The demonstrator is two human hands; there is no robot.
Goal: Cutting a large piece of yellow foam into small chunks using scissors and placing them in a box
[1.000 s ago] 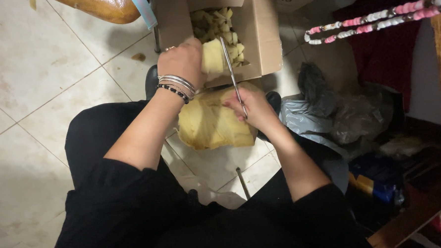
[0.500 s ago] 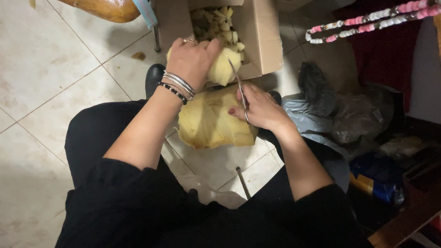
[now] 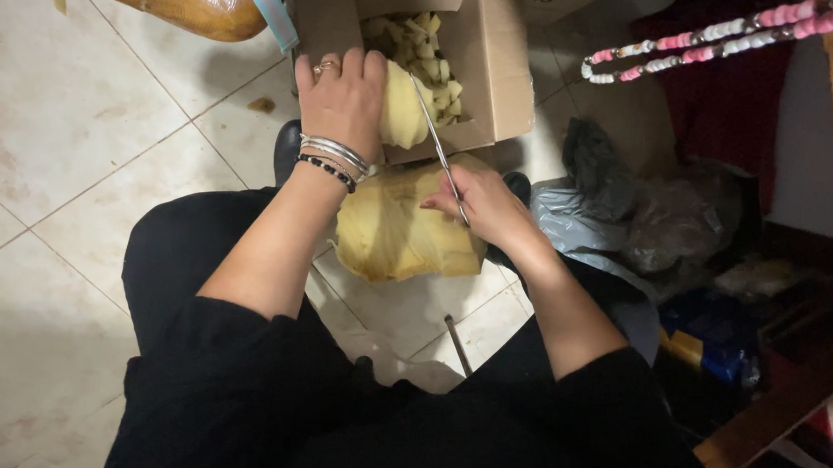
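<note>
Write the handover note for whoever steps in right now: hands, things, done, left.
Left hand grips a pale yellow foam piece over the open brown cardboard box.
Right hand holds slim metal scissors, blades up against that piece.
Done: small yellow foam cubes lie in the box.
Left: the held piece is uncut where it shows; a large yellow foam block in clear plastic sits below the hands, between the knees.

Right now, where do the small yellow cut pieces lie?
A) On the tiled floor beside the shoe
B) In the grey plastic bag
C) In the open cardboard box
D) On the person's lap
C: the cut pieces sit heaped inside the open cardboard box, just beyond the yellow chunk that the left hand holds against the knife in the right hand.
</note>
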